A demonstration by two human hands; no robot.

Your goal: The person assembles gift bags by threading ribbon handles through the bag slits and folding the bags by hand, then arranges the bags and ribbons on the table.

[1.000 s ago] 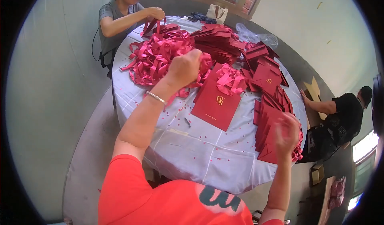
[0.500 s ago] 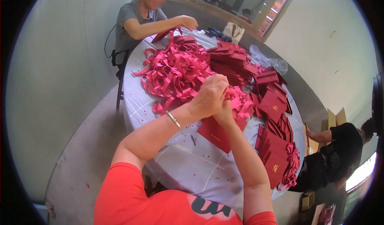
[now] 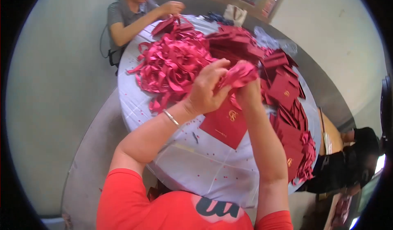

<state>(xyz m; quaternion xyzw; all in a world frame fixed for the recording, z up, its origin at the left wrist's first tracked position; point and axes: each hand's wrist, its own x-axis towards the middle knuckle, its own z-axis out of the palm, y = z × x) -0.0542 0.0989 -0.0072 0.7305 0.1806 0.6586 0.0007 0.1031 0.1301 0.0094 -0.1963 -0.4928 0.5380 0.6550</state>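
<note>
Above a dark red paper gift bag (image 3: pixel 224 125) with a gold mark, both my hands are raised around a gathered bow of pink satin ribbon (image 3: pixel 242 73). My right hand (image 3: pixel 249 94) grips the ribbon from below, its fingers mostly hidden behind the loops. At the ribbon's left side is my left hand (image 3: pixel 208 87), thumb and fingers curved around its edge. A strand of ribbon hangs down toward the bag's top. Just beyond my left hand lies a big heap of loose pink ribbons (image 3: pixel 174 62). Small dark scissors (image 3: pixel 195 137) rest on the cloth near the bag.
Stacked red bags (image 3: pixel 235 43) and more red bags (image 3: pixel 286 89) line the far and right sides of the white-covered round table (image 3: pixel 188 164). Clear plastic (image 3: pixel 266 37) and a white handbag (image 3: pixel 235 15) lie farther back. One co-worker (image 3: pixel 131 17) sits far left; another (image 3: pixel 348 160) is at right.
My hands have drawn apart from their clasp, exposing the ribbon bow between them. The view has shifted, and more of the bag's gold mark shows. The seated co-worker's hands remain raised.
</note>
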